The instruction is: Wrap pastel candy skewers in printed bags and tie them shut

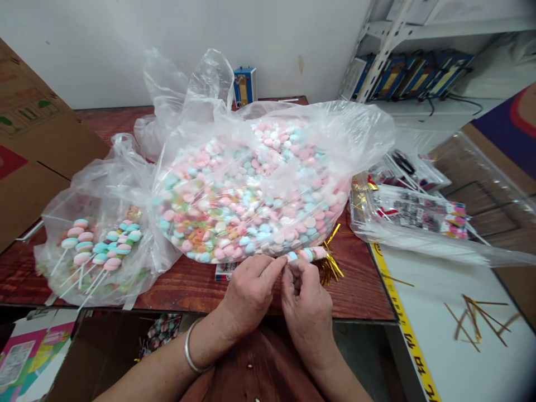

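Observation:
A short marshmallow skewer [307, 255] in pink, white and blue lies sideways at the table's front edge, its left end running into my fingers. My left hand [253, 285], with a silver bangle at the wrist, pinches at that end. Thumb and fingers of my right hand [307, 293] are closed on the skewer just beside it. The fingertips almost meet, so what lies between them is hidden. Gold twist ties [331, 265] fan out by the skewer's right end. Right behind my hands rests a large clear plastic bag [360, 131] full of pastel marshmallow candies [259, 223].
Finished-looking skewers [113, 245] on white sticks lie on a plastic bag at left, near a cardboard box [42, 139]. To the right are printed clear packets [427, 212] and loose gold ties [477, 318] on a white surface. A shelf [444, 28] stands behind.

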The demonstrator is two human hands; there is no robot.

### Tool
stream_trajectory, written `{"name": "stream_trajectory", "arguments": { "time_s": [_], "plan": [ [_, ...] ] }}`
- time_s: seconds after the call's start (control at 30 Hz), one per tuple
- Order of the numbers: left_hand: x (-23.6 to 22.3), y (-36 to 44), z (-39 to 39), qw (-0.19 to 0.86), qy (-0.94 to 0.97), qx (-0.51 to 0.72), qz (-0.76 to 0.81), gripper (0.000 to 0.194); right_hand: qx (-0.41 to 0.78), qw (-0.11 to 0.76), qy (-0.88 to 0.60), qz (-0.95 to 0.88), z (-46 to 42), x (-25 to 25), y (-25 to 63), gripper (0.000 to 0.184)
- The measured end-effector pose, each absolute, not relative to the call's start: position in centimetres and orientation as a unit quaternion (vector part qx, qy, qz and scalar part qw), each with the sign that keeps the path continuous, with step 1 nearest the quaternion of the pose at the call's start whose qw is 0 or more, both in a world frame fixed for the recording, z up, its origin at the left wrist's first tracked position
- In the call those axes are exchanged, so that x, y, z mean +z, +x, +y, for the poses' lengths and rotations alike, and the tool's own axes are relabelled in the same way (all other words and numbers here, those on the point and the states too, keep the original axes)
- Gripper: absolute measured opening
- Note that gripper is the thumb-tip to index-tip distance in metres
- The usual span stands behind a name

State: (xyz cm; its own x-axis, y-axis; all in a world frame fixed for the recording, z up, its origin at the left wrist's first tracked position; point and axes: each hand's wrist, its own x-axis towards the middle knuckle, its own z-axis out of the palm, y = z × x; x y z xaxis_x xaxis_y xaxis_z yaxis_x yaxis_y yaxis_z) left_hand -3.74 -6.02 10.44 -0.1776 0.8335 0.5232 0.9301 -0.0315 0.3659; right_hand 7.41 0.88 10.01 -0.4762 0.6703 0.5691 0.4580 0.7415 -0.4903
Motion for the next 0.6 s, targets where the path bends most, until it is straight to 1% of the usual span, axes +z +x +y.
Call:
{"name": "stream_trajectory", "arguments": {
  "time_s": [0.07,0.13,0.17,0.23,0.3,0.37,0.43,0.53,0.6],
  "plan": [
    [10.5,-3.7,-5.7,0.046,-0.615,-0.365,-0.698,0.027,0.136,0.394,-0.339,-0.843,0.8,9.8,7.3,0.014],
    [10.6,-3.7,-5.2,-0.014,-0.559,-0.421,-0.714,0.026,0.142,0.405,-0.337,-0.838,0.8,9.5,7.0,0.012],
    [10.7,-3.7,-4.8,-0.061,-0.515,-0.456,-0.723,0.024,0.147,0.414,-0.331,-0.835,0.8,9.4,6.9,0.011],
    [10.9,-3.5,-4.1,-0.189,-0.401,-0.538,-0.717,0.017,0.153,0.433,-0.317,-0.83,0.9,9.0,6.5,0.01],
    [10.8,-3.2,-3.4,-0.324,-0.277,-0.619,-0.66,0.011,0.16,0.451,-0.312,-0.821,1.0,8.7,6.1,0.009],
    [10.6,-2.7,-2.8,-0.419,-0.171,-0.682,-0.574,0.018,0.184,0.462,-0.329,-0.803,1.0,8.5,5.9,0.009],
    [10.5,-2.3,-2.4,-0.461,-0.101,-0.723,-0.505,0.026,0.239,0.463,-0.357,-0.775,1.2,8.4,5.8,0.014],
    [10.6,-1.9,-2.1,-0.477,-0.054,-0.75,-0.456,0.032,0.35,0.431,-0.392,-0.733,1.7,8.9,6.0,0.029],
    [10.8,-1.8,-2.0,-0.473,-0.048,-0.757,-0.448,0.033,0.388,0.395,-0.389,-0.736,2.2,9.3,6.3,0.026]
  ]
}}
